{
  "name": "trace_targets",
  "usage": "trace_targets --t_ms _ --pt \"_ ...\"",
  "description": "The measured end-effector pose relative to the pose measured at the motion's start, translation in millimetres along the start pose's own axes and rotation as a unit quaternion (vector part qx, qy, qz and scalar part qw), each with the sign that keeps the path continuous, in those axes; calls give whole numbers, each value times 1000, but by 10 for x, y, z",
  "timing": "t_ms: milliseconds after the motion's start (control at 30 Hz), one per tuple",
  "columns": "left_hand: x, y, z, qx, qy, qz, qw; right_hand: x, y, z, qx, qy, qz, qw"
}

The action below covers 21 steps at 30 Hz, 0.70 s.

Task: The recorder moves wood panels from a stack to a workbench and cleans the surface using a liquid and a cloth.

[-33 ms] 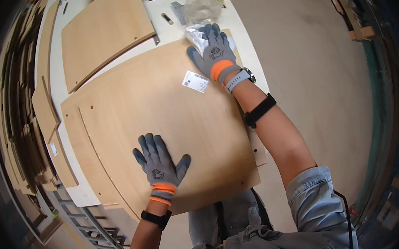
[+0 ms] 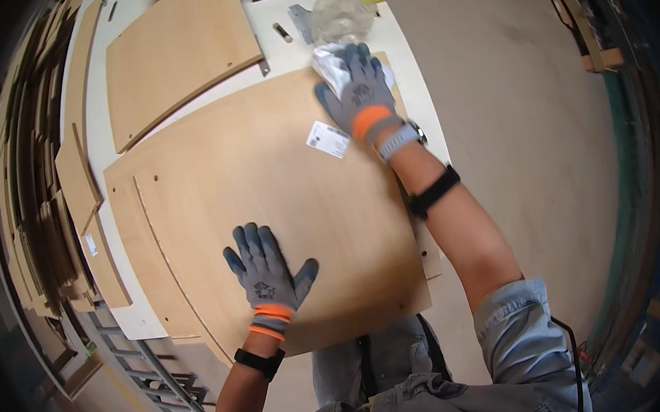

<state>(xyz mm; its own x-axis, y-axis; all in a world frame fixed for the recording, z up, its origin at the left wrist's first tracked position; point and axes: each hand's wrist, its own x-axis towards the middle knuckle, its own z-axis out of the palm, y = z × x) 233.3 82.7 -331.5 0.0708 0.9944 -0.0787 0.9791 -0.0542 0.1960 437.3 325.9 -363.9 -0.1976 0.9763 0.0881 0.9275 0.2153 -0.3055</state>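
A large light-wood panel (image 2: 266, 188) lies flat across the white worktable, with a groove along its left side and small holes near its corners. My right hand (image 2: 361, 93), in a grey glove with an orange cuff, presses a crumpled white cloth (image 2: 329, 66) against the panel's far right corner. Part of the cloth is hidden under the fingers. Near the panel's front, my left hand (image 2: 265, 273), gloved alike, rests flat with fingers and thumb spread, holding nothing. Between the hands, closer to the right one, is a white printed label (image 2: 328, 139) on the panel.
Just beyond the cloth stands a clear plastic bottle (image 2: 342, 15) with a yellow part. Beside it lie a grey metal plate (image 2: 302, 23) and a small dark tube (image 2: 282, 33). Another wood panel (image 2: 179, 54) sits at the far left. Stacked boards (image 2: 29, 177) line the left side.
The whole view has shifted slightly. My right wrist has turned a little, so less of the watch face shows. Left hand and panel stay in place.
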Motion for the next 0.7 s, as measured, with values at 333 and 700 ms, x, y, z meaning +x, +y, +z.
trace_targets --t_ms 333,700 --pt "-26 -77 1 -8 3 6 1000 -94 -1929 263 -23 -211 -277 937" --pt "43 -80 -161 -91 -12 -17 996 114 -1571 307 -133 1 -115 984"
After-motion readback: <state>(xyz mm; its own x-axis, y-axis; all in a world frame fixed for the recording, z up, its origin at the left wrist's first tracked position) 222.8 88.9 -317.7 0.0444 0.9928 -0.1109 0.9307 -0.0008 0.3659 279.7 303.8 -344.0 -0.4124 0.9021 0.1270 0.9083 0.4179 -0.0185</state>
